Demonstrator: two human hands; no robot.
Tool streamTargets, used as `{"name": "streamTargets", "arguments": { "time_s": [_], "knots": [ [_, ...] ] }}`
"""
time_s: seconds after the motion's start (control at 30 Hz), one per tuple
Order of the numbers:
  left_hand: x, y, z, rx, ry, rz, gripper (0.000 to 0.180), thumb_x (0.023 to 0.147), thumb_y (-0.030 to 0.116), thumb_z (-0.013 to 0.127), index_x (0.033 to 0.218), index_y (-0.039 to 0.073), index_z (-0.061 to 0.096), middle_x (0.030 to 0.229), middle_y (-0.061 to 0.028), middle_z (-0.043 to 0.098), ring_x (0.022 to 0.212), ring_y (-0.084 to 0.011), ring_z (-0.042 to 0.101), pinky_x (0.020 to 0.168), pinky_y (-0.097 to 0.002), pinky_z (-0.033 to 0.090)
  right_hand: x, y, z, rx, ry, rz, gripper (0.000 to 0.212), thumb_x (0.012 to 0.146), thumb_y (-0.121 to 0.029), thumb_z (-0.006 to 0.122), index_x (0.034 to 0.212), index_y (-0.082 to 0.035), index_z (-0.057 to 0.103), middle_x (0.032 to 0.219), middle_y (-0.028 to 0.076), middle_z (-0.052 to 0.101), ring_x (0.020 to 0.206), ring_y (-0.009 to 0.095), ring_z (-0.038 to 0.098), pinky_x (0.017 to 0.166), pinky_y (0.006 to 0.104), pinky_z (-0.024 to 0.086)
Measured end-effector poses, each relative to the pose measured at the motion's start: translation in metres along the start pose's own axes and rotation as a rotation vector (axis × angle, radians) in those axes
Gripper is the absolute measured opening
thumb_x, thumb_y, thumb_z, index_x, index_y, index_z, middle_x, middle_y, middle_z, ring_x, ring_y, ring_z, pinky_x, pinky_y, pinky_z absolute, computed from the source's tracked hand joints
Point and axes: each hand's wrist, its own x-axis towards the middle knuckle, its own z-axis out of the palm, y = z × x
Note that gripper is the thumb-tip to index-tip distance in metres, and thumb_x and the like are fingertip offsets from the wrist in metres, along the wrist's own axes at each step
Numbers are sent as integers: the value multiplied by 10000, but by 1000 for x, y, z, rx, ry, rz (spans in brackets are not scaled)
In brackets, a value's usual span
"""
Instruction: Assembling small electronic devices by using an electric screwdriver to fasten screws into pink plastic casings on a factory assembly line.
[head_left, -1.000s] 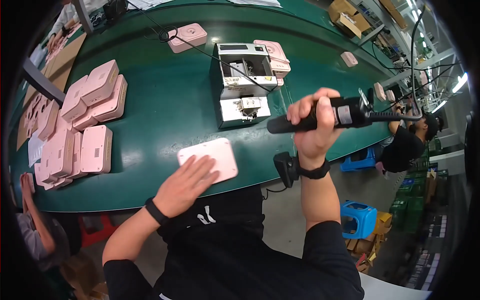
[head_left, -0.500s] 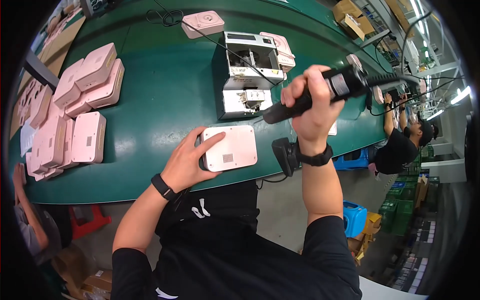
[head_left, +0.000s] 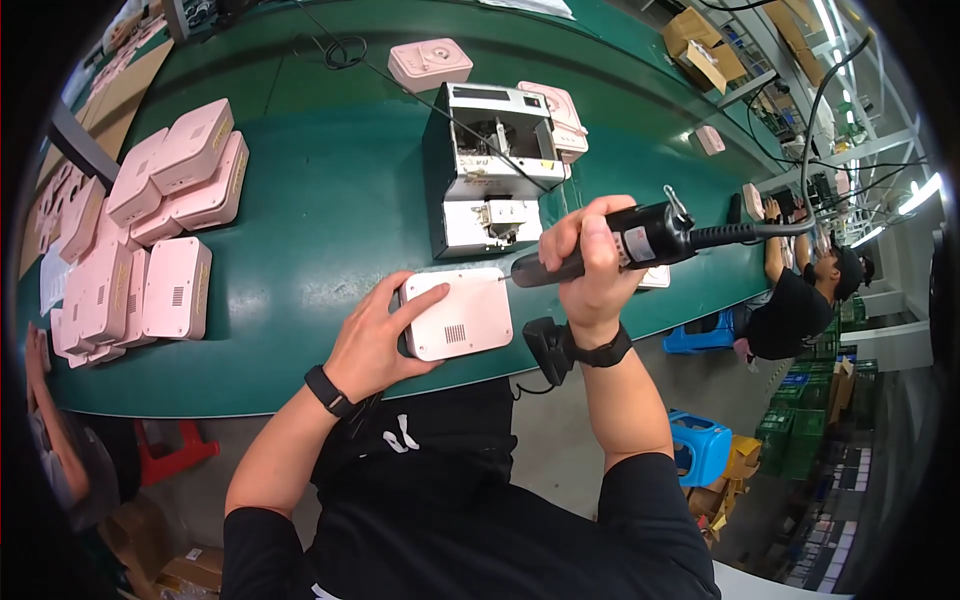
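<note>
A pink plastic housing [head_left: 470, 305], with a small vent grille and screw holes at its corners, lies flat near the table's front edge. Gripping its left side is my left hand [head_left: 375, 335], with the index finger across the top and the thumb along the near edge. My right hand [head_left: 592, 270] is wrapped around a black electric screwdriver [head_left: 655, 235], tilted with its cord leading off to the right. The thin bit points at the housing's far right corner and appears to meet it there.
Just beyond the housing stands a screw feeder [head_left: 492, 165], with a pink unit [head_left: 555, 120] beside it and another pink unit [head_left: 430, 62] farther back. Several pink housings [head_left: 180, 175] are stacked at left. Co-workers sit at both sides, one in black [head_left: 790, 320] at right.
My right hand has brought the screwdriver down and left, so its bit is now at the housing's far right corner. My left hand still holds the housing.
</note>
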Motion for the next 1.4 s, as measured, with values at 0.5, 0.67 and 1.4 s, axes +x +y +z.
{"name": "streamTargets", "arguments": {
  "time_s": [0.5,0.67,1.4],
  "knots": [
    [16,-2,6,-50,-34,27,848,592,204,877,1366,237,532,1369,-141,445,1151,-357,554,942,-419,510,28,-18,5,75,-4,-48,128,923,-150,531,931,-32,482,618,78,509,497,180,495,502,341,456],
    [18,-1,10,-51,-42,-5,855,591,202,876,1369,243,526,1372,-143,443,1163,-363,546,958,-422,502,51,-13,12,-23,1,-46,161,934,-187,525,936,-28,504,614,81,505,495,186,496,495,352,448],
    [21,-3,10,-90,-24,-4,835,587,200,870,1355,240,544,1373,-150,441,1172,-363,543,974,-429,490,18,11,23,76,-120,48,134,915,-155,524,906,-38,460,620,92,498,493,184,479,499,355,454]
  ]
}}
